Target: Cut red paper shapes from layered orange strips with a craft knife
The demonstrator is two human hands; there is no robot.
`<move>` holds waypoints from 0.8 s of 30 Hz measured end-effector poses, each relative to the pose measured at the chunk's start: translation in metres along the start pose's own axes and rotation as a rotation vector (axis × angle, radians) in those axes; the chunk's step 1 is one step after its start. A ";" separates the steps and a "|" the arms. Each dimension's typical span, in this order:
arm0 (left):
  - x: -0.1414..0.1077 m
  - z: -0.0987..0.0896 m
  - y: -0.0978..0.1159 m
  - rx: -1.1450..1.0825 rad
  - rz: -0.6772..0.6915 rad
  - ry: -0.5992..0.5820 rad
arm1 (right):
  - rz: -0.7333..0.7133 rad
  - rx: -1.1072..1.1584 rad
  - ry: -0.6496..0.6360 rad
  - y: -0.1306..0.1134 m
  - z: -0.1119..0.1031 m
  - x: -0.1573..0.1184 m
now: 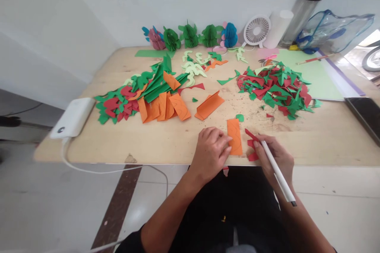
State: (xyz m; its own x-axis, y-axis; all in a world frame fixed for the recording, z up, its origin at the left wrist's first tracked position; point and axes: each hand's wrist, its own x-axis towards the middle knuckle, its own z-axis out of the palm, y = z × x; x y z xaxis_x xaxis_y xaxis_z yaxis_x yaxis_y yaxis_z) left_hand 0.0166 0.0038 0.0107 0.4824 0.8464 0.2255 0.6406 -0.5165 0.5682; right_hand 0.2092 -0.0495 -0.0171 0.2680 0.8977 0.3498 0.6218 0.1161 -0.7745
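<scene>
An orange piece of folded paper with pencil-like curved lines lies near the table's front edge. The bent fingers of my left hand press on its left side. My right hand is closed around a white pen, its tip towards the table and its dark end pointing back at me. Beside the right fingers, a red paper cutout lies to the right of the orange piece, partly hidden by the hand. A folded orange paper rests just beyond my left hand.
Leaf-like green and red cutouts and orange folded strips lie left. Paper scraps are heaped right, near a phone. A power bank, a fan, a bottle and paper turtle-like figures stand around the edges.
</scene>
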 end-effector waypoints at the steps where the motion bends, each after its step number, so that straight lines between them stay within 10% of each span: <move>1: -0.001 0.000 0.000 0.001 0.012 -0.008 | 0.042 0.024 -0.002 0.000 0.000 0.000; 24: -0.009 0.006 -0.001 0.030 0.137 0.032 | 0.158 0.066 -0.016 0.002 0.000 -0.002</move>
State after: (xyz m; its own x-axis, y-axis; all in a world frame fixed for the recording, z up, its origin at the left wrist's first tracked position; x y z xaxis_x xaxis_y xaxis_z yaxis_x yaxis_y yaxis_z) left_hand 0.0153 -0.0047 0.0037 0.5476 0.7710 0.3250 0.5876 -0.6309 0.5066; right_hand 0.2105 -0.0513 -0.0195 0.3465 0.9137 0.2125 0.5232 -0.0002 -0.8522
